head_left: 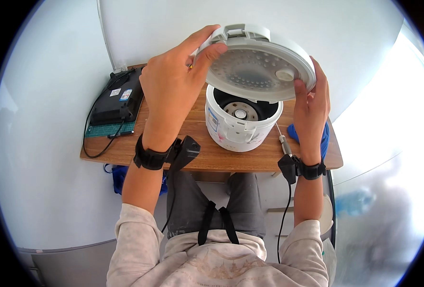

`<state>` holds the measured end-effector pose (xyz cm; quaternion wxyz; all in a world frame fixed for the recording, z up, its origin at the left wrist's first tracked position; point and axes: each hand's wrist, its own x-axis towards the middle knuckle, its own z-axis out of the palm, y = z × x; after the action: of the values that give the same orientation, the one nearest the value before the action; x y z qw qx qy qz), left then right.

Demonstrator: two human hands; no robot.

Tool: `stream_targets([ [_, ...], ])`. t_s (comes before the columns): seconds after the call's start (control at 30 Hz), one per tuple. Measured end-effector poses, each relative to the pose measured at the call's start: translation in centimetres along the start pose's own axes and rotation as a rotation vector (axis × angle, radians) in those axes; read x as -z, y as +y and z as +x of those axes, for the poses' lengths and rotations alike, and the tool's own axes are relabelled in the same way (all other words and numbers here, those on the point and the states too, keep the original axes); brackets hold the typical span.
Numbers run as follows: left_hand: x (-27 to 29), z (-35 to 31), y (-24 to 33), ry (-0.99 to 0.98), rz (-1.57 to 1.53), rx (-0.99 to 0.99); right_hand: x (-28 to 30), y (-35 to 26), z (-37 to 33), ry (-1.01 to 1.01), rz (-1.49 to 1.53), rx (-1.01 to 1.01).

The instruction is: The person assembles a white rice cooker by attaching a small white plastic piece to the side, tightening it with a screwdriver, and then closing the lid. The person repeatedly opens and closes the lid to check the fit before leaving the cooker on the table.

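Both my hands hold up a white rice cooker lid (243, 69), tilted so its dimpled metal inner plate and a round white valve show. My left hand (176, 79) grips the lid's left edge beside the latch, thumb on the rim. On the opposite edge, my right hand (313, 107) pinches the rim between thumb and fingers. Under the lid stands the white rice cooker body (238, 136) on the table. Its inner pot is out, and the round heating plate (241, 111) shows at the bottom. The lid hides the body's rear, so I cannot tell whether the hinge is joined.
The wooden table (183, 153) stands against white walls. At its left, a black device (119, 98) with a cable lies on a green cutting mat (108, 130). A screwdriver (284, 144) and blue cloth (324, 138) lie right of the cooker. Black wrist straps (151, 158) carry trailing cables.
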<state>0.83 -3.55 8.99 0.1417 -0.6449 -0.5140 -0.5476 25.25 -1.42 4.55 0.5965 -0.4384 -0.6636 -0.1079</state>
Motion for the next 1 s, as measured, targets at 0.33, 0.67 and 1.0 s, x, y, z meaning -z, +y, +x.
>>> stream_targets([
  [0.33, -0.5, -4.5, 0.6, -0.081, -0.14, -0.192, 0.2, 2.0, -2.7, -0.059, 0.073, -0.1],
  [0.67, -2.6, -8.4, -1.9, -0.147, -0.269, -0.181, -1.7, 5.5, -6.1, -0.166, 0.034, -0.13],
  [1.0, -3.7, -10.7, -3.5, -0.199, -0.344, -0.112, -2.7, 6.0, -6.7, -0.193, 0.138, -0.139],
])
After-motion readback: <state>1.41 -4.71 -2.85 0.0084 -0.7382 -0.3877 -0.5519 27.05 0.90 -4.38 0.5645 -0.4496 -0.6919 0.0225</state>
